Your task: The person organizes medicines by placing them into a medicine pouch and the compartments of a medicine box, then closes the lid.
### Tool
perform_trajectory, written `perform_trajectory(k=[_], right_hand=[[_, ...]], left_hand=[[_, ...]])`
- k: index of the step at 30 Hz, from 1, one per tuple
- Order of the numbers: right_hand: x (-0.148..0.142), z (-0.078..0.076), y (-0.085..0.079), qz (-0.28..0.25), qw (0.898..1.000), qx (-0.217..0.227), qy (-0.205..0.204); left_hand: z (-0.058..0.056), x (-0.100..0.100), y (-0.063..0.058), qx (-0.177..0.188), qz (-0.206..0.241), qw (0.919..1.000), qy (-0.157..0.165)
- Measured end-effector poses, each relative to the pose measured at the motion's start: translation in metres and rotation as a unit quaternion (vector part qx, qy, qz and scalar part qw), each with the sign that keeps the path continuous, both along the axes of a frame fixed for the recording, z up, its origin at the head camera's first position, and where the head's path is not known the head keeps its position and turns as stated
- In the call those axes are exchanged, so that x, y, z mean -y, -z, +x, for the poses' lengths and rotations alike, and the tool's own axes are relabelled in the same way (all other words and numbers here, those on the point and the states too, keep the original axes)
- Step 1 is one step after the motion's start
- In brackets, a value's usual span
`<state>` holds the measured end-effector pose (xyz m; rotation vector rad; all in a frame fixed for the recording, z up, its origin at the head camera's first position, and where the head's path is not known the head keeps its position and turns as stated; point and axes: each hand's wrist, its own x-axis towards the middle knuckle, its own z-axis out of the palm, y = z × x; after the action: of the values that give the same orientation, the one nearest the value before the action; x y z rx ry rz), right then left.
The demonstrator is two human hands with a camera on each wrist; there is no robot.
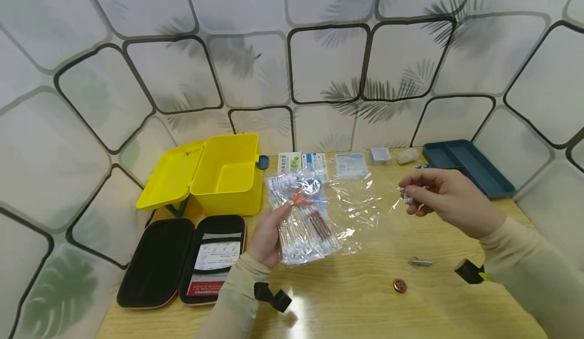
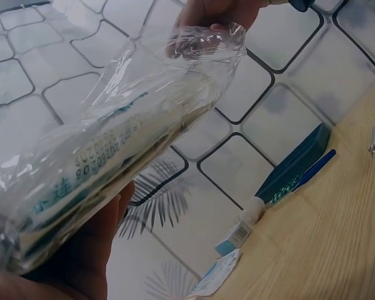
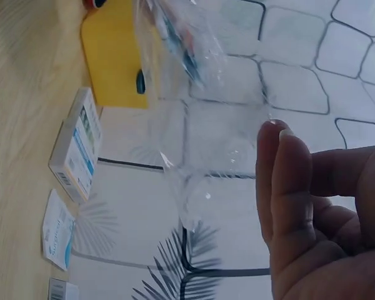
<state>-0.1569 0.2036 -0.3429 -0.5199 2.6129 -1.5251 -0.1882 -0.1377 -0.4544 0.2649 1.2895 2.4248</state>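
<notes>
My left hand (image 1: 266,236) grips a clear plastic bag (image 1: 292,232) by its near side, thumb on top. Through the film show bundled cotton swabs, dark brown-tipped sticks and an orange-handled tool (image 1: 301,197). The loose, crinkled end of the bag stretches rightward. There, my right hand (image 1: 444,199) pinches its edge between thumb and fingers. In the left wrist view the bag (image 2: 122,150) is tilted, with printed packaging inside, and the right hand (image 2: 219,14) holds its far end. The right wrist view shows the right hand's fingertips (image 3: 274,128) pressed together at the film.
An open yellow box (image 1: 228,202) stands at the back left, behind an open black case (image 1: 152,263). Small boxes (image 1: 289,162), a white packet (image 1: 351,165) and a dark blue tray (image 1: 493,177) line the back. A metal item (image 1: 421,262) and a round reddish piece (image 1: 399,285) lie near the front right.
</notes>
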Motion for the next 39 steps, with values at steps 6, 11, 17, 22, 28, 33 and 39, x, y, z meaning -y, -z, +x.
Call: perform_trajectory(k=[6,11,17,22,28,33,39], right_hand=[[0.024,-0.014,0.011,0.019,0.992,0.101,-0.075],[0.037,-0.016,0.020,-0.008,0.979,0.157,-0.132],[0.054,-0.014,0.026,0.003,0.972,0.156,-0.173],[0.069,-0.013,0.027,-0.002,0.969,0.173,-0.176],[0.076,-0.012,0.028,-0.056,0.958,0.221,-0.176],[0.077,-0.011,0.027,-0.068,0.956,0.244,-0.151],[0.085,-0.009,0.026,-0.015,0.971,0.212,-0.112]], left_hand=[[0.005,-0.008,-0.004,0.036,0.009,0.9989,0.029],[0.008,-0.016,-0.001,0.031,0.005,0.9978,0.058],[0.012,-0.026,0.003,0.055,-0.015,0.9957,0.074],[0.013,-0.031,0.006,0.059,-0.033,0.9949,0.075],[0.014,-0.032,0.007,0.060,-0.034,0.9947,0.076],[0.014,-0.032,0.006,0.051,-0.025,0.9950,0.082],[0.016,-0.032,0.006,0.054,-0.030,0.9945,0.085]])
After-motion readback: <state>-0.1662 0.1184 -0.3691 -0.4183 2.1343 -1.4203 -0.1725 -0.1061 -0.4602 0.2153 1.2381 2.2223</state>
